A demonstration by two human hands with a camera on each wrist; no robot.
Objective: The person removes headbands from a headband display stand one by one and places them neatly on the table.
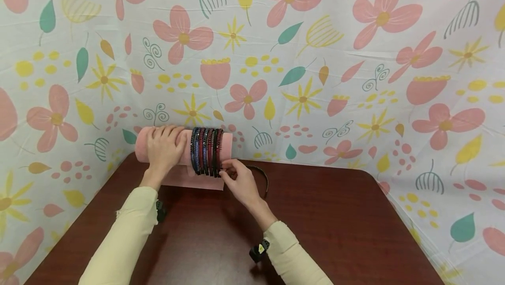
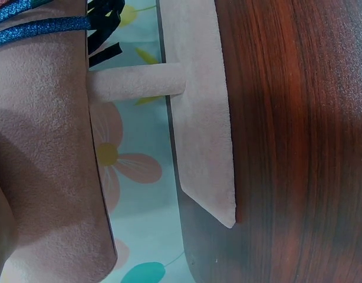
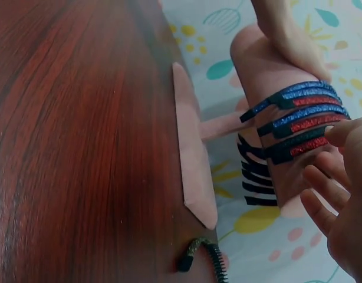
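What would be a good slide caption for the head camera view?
Left hand rests on a pink headband stand while the right hand touches the glittery headbands on it.

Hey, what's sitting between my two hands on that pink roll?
The row of glittery headbands wraps the pink roll between left hand and right hand, clearest in the head view.

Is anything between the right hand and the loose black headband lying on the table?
Nothing visible. The right hand is at the outermost headband on the pink roll; the loose black headband lies on the table just right of that hand, with bare wood between.
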